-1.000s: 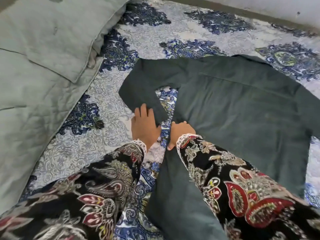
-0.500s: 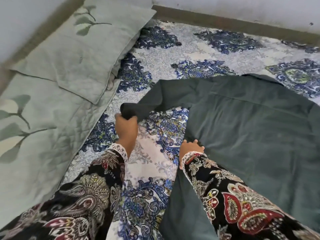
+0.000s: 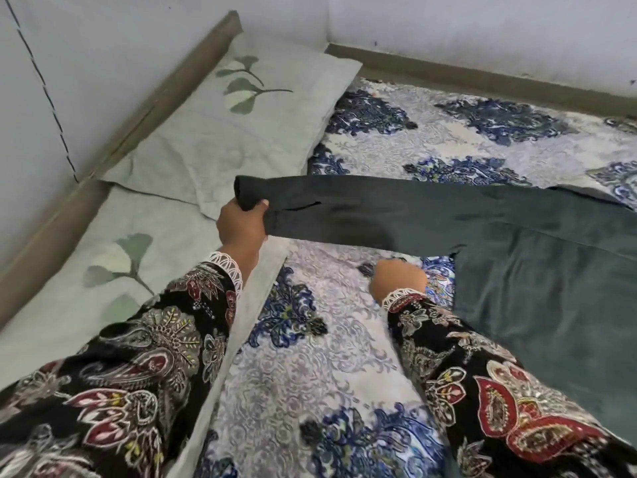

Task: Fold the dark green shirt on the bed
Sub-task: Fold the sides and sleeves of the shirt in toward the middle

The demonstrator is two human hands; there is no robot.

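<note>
Change: since the earlier frame the left hand (image 3: 241,225) had lifted the sleeve (image 3: 362,210) cuff up and leftward, drawing it out straight; the right hand (image 3: 400,276) had let go of the shirt's edge.
Pillows: two pale green pillows (image 3: 220,132) lay to the left of the left fingers.
Left hand: fingers clamped around the cuff, thumb on top.
Sleeve: stretched rightward from those fingers, raised off the bedspread (image 3: 320,357).
Right hand: blurred; whether its fingers were apart or together could not be told; just left of the shirt's edge.
Dark green shirt (image 3: 551,305): spread flat on the bed, right of both hands.
</note>
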